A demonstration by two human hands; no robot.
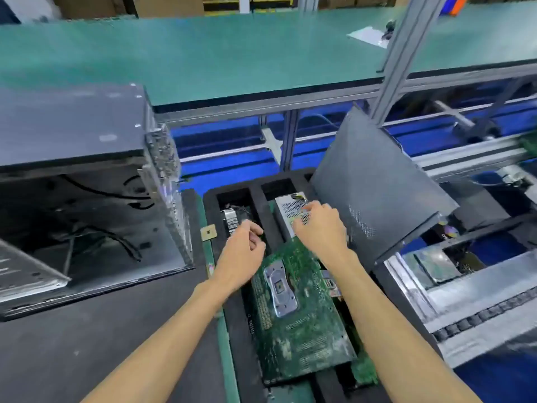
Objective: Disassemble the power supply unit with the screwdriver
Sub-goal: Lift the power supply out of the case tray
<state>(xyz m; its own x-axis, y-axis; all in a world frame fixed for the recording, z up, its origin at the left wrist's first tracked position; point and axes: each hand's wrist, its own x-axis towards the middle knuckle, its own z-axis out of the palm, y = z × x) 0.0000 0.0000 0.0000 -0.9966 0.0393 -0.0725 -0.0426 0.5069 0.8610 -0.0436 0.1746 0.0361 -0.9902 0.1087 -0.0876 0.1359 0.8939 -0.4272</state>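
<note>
The silver power supply unit (289, 206), with a perforated metal face, sits in the right slot of a black foam tray (258, 196). My right hand (318, 228) lies on its near end, fingers curled over the mesh edge. My left hand (242, 251) hovers over the left slot with loosely curled fingers and holds nothing; a silver part with a barcode label (231, 221) lies just beyond it. No screwdriver is in view.
A green motherboard (296, 312) lies on the tray under my wrists. An open black computer case (87, 193) stands at the left. A dark side panel (374, 181) leans at the right beside a conveyor frame (465, 286). A green bench (203, 59) runs behind.
</note>
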